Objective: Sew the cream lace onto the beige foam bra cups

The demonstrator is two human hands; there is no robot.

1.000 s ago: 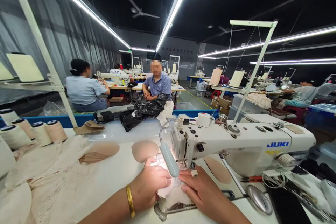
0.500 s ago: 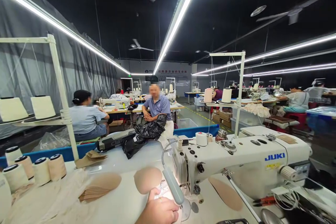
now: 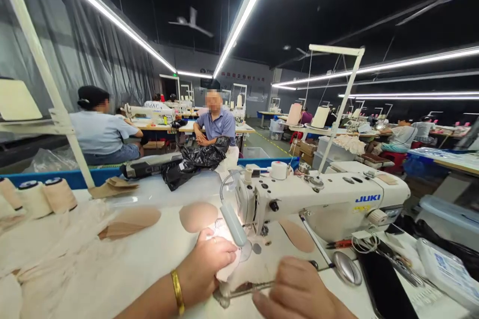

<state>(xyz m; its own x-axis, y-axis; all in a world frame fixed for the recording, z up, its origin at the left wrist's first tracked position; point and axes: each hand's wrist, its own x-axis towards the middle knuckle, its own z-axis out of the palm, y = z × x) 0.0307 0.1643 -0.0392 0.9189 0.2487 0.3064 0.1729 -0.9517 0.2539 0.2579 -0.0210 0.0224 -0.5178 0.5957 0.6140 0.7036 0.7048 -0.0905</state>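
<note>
My left hand (image 3: 207, 263), with a gold bangle on the wrist and a ring, is curled over a pale fabric piece (image 3: 227, 271) just left of the needle of a white JUKI sewing machine (image 3: 322, 199). The machine's small lamp (image 3: 232, 224) shines on the fabric and my fingers. My right hand (image 3: 295, 291) is low at the front edge, slightly blurred, knuckles up and fingers curled under; what they hold is hidden. It hovers in front of the machine bed, apart from the fabric. A beige moulded cup (image 3: 197, 215) lies just behind my left hand.
Beige cut pieces (image 3: 127, 222) and lace lie at left, thread cones (image 3: 56, 194) behind them. A black bag (image 3: 194, 159) sits at the table's back. Red-handled snips (image 3: 339, 244) and a black phone (image 3: 385, 286) lie at right. Other people (image 3: 217, 124) sit at machines beyond.
The view tipped up and has come back down. My right hand has lifted off the fabric beside the needle and pulled back toward me, now curled. My left hand stays on the fabric.
</note>
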